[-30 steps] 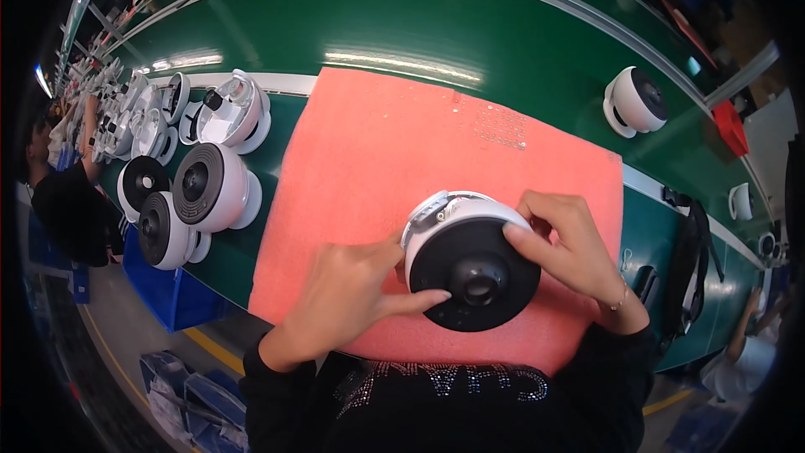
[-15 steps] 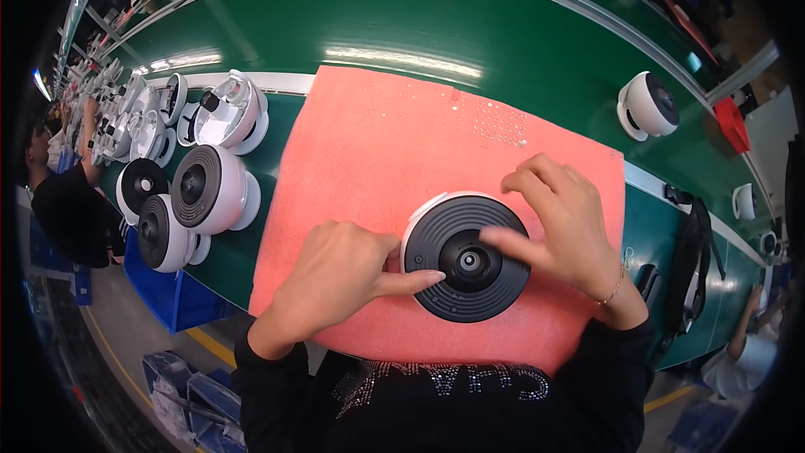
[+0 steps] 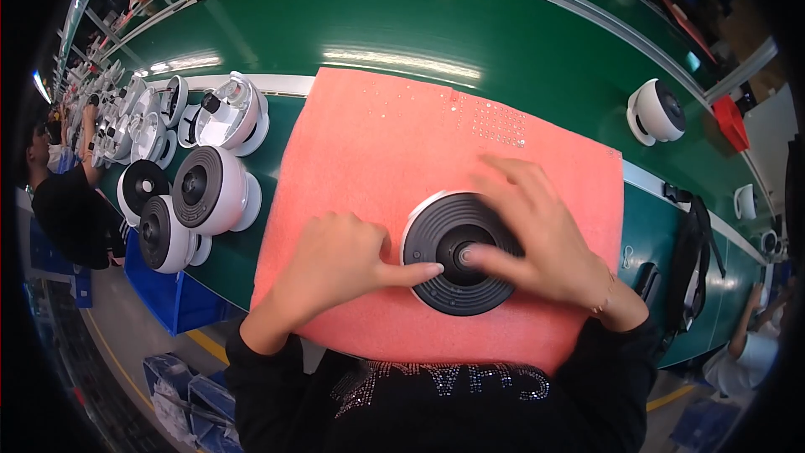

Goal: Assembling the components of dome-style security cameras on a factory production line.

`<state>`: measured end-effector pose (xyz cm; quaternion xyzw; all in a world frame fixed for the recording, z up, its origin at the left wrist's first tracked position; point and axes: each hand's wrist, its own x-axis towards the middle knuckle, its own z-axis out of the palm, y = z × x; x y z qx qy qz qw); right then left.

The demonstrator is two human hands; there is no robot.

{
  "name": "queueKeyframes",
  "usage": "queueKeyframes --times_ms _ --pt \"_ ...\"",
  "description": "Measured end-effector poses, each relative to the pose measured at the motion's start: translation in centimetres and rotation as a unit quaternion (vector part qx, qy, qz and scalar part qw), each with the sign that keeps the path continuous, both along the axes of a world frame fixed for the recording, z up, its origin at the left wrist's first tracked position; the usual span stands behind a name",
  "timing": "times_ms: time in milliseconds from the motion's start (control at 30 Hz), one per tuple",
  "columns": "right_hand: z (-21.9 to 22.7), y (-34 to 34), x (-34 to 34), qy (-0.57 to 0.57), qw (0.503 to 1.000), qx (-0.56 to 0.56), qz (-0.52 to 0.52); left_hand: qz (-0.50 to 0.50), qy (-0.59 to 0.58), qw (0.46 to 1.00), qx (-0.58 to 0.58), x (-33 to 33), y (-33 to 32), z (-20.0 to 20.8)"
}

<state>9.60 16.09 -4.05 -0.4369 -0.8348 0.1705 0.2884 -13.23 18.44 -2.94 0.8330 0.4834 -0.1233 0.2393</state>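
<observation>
A round white unit with a black ringed face (image 3: pixel 449 295) sits on the pink mat (image 3: pixel 360 147), its face and raised central hub turned up toward me. My left hand (image 3: pixel 335 260) is at its left side: the thumb stretches onto the face, the other fingers are bent and stand off the rim. My right hand (image 3: pixel 545 243) reaches over from the right, slightly blurred, its fingers spread above the far right part of the face. Its thumb is at the hub and covers part of it. The unit's underside is hidden.
Similar white units (image 3: pixel 205 189) with black faces stand at left, beside open white housings (image 3: pixel 231 122). Another unit (image 3: pixel 656 111) stands back right. Small clear dots (image 3: pixel 501 123) sit on the mat's far part. A black strap (image 3: pixel 692 260) lies at right; a blue bin (image 3: pixel 172 285) is lower left.
My right hand has moved left and its thumb has come over the hub. My left fingers have drawn slightly away from the rim. The unit has shifted a little left.
</observation>
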Motion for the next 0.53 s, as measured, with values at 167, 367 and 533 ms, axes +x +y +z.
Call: queueKeyframes --times_ms 167,367,533 --pt "-1.5 -0.3 0.2 0.207 0.925 -0.318 0.016 0.171 -0.387 0.866 -0.266 -0.2 -2.7 -3.9" --pt "0.8 -0.5 -0.7 0.146 0.988 -0.026 0.042 0.117 -0.493 0.861 -0.032 0.9 -3.6 -1.8" --pt "-0.6 0.9 0.1 0.105 0.992 0.008 0.073 0.021 -0.404 0.909 0.101 0.4 -2.7 -0.6"
